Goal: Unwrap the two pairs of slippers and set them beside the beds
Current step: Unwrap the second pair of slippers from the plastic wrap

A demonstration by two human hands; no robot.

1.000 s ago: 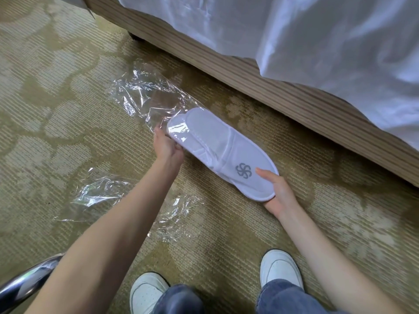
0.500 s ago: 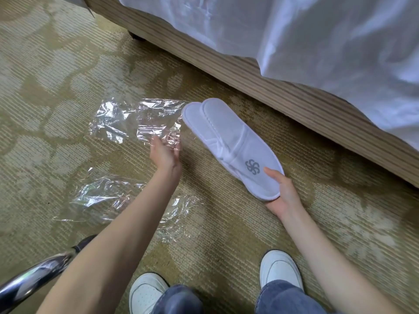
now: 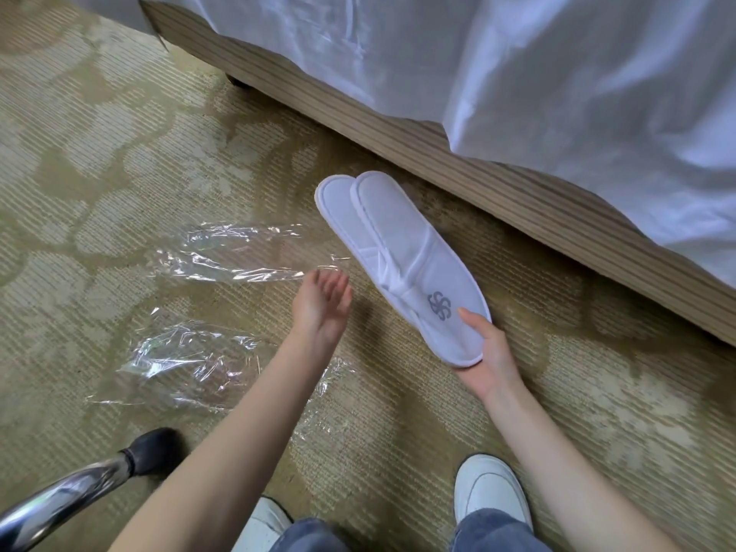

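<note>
A pair of white slippers (image 3: 398, 253), stacked flat with a grey flower logo near the toe, is out of its wrapper and held over the carpet beside the bed. My right hand (image 3: 484, 352) grips the pair at the toe end, thumb on top. My left hand (image 3: 324, 302) hovers with fingers spread, holding nothing, just right of a clear plastic wrapper (image 3: 239, 253) lying on the carpet. A second crumpled clear wrapper (image 3: 187, 364) lies nearer me, under my left forearm.
The bed's striped wooden base (image 3: 458, 165) runs diagonally across the top right, with a white sheet (image 3: 517, 61) hanging over it. A chrome chair leg with a black foot (image 3: 103, 472) stands at lower left. My white shoes (image 3: 490, 488) are on the patterned carpet.
My left hand pulled the plastic wrapper off the slippers, dropped it on the carpet to the left and opened. My right hand kept hold of the pair, which now points more toward the bed.
</note>
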